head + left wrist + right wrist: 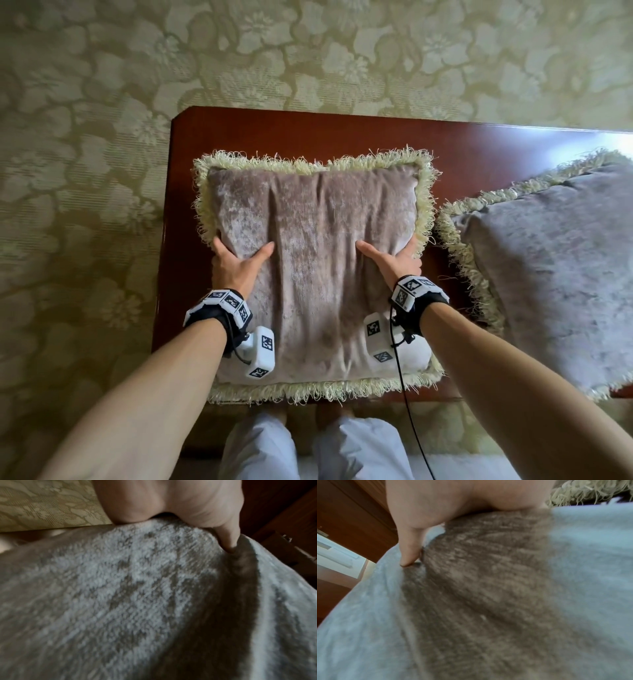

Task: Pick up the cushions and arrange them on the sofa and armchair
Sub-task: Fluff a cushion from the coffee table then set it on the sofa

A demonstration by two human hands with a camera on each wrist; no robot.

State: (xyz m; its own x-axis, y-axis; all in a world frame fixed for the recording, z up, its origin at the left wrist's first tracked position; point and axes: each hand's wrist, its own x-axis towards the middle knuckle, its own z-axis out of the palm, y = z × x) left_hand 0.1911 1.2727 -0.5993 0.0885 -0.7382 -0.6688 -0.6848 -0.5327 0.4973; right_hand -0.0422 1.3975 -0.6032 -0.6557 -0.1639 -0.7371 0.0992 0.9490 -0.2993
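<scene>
A mauve velvet cushion (315, 246) with a pale fringe is over the dark wooden table (342, 133); whether it rests on it I cannot tell. My left hand (236, 263) grips its left side, thumb on top and fingers hidden beneath the edge. My right hand (394, 262) grips the right side the same way. In the left wrist view the left hand (171, 507) presses its thumb into the cushion (137, 601). The right wrist view shows my right hand (436, 507) with its thumb dug into the cushion (488, 601). A second fringed cushion (555, 274) lies to the right.
The table stands on a green floral carpet (85, 171). My legs in pale trousers (308, 448) are at the table's near edge. A black cable (407, 394) hangs from my right wrist across the cushion's near corner.
</scene>
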